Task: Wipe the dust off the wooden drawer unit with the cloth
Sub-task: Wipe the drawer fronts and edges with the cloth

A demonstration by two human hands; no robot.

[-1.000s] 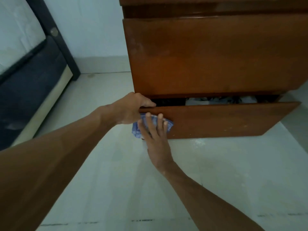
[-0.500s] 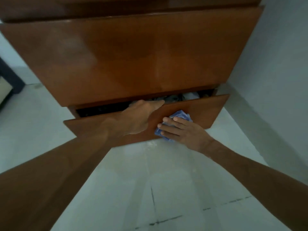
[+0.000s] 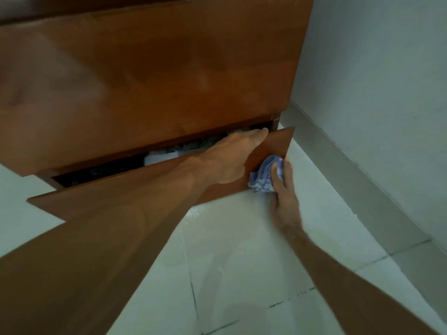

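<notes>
The wooden drawer unit (image 3: 157, 81) fills the upper part of the view. Its bottom drawer front (image 3: 271, 146) stands pulled out a little, and it is tilted in the frame. My left hand (image 3: 232, 158) holds that front's top edge near the right end, with the fingers over the edge. My right hand (image 3: 283, 192) grips a crumpled blue cloth (image 3: 262, 177) and presses it on the front's right end, fingertips at the side edge.
Folded fabric (image 3: 169, 153) shows through the gap of the open drawer. A pale wall (image 3: 375, 93) with a grey skirting (image 3: 350, 180) runs close along the unit's right side. Light floor tiles (image 3: 242, 262) lie below.
Both hands have slid rightward along the bottom drawer front, from its left end to its right end, with the cloth. The view has swung right, so the wall now shows.
</notes>
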